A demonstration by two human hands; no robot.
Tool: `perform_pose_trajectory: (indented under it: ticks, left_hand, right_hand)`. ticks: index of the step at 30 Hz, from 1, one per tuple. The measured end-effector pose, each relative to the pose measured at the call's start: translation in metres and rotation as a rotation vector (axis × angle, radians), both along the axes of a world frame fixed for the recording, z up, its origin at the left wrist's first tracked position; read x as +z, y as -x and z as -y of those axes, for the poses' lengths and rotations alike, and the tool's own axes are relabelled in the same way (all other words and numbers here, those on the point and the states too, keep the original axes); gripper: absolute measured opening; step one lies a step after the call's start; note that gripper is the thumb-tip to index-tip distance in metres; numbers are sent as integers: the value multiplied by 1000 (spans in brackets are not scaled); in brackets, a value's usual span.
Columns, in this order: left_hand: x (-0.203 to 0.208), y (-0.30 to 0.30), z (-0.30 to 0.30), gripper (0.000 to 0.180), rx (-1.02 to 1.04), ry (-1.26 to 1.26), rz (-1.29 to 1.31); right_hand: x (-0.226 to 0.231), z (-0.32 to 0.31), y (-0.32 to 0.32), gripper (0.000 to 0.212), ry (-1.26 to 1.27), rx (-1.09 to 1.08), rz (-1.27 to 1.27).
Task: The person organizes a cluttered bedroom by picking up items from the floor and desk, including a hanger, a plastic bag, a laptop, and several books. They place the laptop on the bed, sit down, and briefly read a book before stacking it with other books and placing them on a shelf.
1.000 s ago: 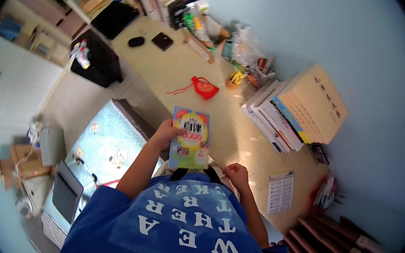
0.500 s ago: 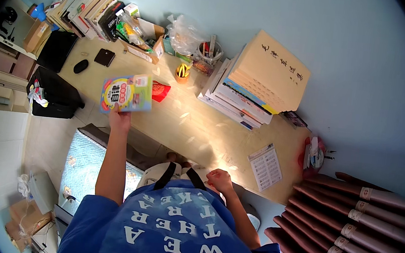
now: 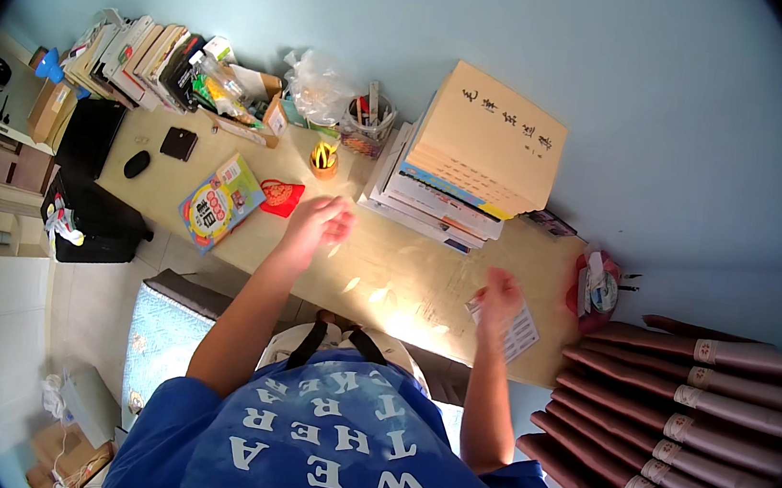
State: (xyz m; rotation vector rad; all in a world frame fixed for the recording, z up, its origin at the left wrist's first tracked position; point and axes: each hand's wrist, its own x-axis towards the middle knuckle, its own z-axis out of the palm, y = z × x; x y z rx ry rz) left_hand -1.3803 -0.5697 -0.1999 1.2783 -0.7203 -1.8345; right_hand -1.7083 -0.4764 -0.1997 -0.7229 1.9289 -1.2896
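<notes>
My left hand (image 3: 319, 223) is over the middle of the desk (image 3: 398, 264), just right of a red paper packet (image 3: 281, 197); its fingers look curled but are smeared by motion. I see nothing held in it. A colourful yellow and blue book (image 3: 222, 203) lies flat on the desk to the left of the packet. Farther right, my right hand (image 3: 500, 300) is over a printed white sheet (image 3: 523, 332) and hides part of it. Motion blurs its fingers too, and no object shows in it.
A tall stack of books (image 3: 489, 144) stands against the wall, with an orange pen cup (image 3: 324, 161) and a mesh holder (image 3: 365, 130) to its left. Farther left are a cardboard box (image 3: 275, 120), a row of books (image 3: 142, 61), a black wallet (image 3: 179, 143) and a mouse (image 3: 137, 164).
The book has left my left hand and now lies on the desk. My left hand has moved right, and my right hand has gone from near my body out over the sheet.
</notes>
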Motion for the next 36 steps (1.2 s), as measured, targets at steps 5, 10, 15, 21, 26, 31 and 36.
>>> perform_pose_trajectory:
  ticks: [5, 10, 15, 21, 26, 31, 36]
  left_hand:
    - [32, 77, 78, 65, 29, 553, 221]
    - [29, 113, 137, 83, -73, 505, -186]
    - [32, 122, 146, 71, -100, 515, -249]
    - [46, 120, 141, 88, -133, 556, -220]
    - [48, 119, 147, 87, -174, 590, -241]
    - [54, 113, 140, 82, -165, 508, -296]
    - [61, 108, 113, 74, -95, 493, -219]
  right_hand:
    - [57, 89, 30, 35, 410, -138, 61]
    - [76, 140, 20, 53, 344, 25, 327]
    - [77, 145, 2, 55, 371, 68, 461]
    - [83, 148, -5, 57, 352, 55, 422]
    - [90, 153, -3, 55, 300, 86, 436]
    - [92, 147, -6, 57, 283, 101, 379]
    - [89, 133, -16, 57, 262, 93, 348]
